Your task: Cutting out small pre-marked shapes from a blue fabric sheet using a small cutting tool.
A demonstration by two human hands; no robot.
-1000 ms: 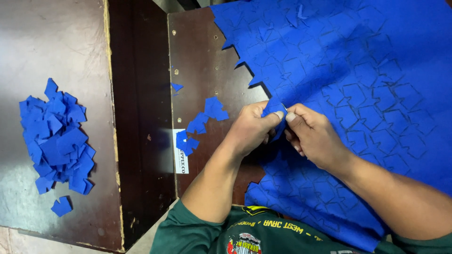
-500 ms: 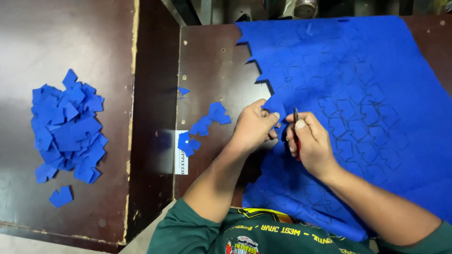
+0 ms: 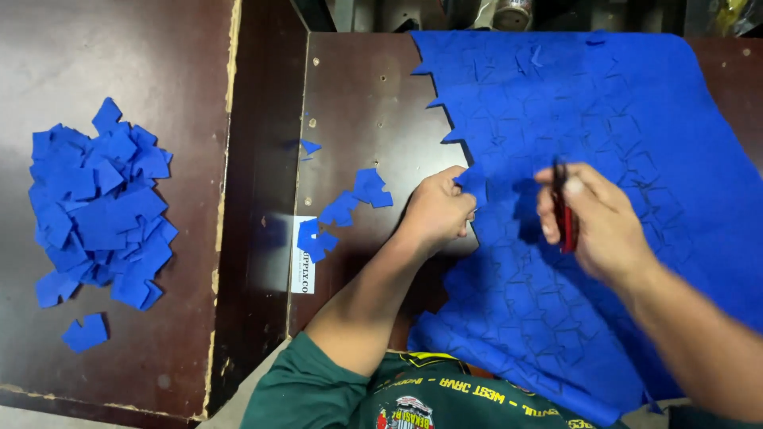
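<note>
Since half a second ago, the two hands have come apart: they were working close together at the sheet's edge, and now the right hand (image 3: 592,218) has lifted away to the right. It hovers over the blue sheet (image 3: 604,119), its fingers curled shut around a small red-handled cutting tool (image 3: 564,214), which is blurred. The left hand (image 3: 439,210) stays at the sheet's jagged left edge, thumb and fingers pinching a small blue piece (image 3: 475,181) that stands up from that edge; whether the piece is fully free of the sheet cannot be told.

A white rectangular label (image 3: 303,262) with dark print is stuck upright near the left edge of the dark brown board (image 3: 358,87), partly covered by loose blue scraps (image 3: 342,210) that lie scattered between the label and the left hand. One more scrap (image 3: 310,146) lies alone higher up on the board.

On the separate tabletop (image 3: 119,48) to the left, across a dark gap, a heap of cut blue pieces (image 3: 95,206) is piled, with one notched piece (image 3: 85,332) lying apart below it.

The sheet covers most of the board's right part and hangs over the near edge by the person's green shirt (image 3: 334,393). Its left edge is cut in saw-tooth steps. Bare board shows between this edge and the scraps, and above them.
</note>
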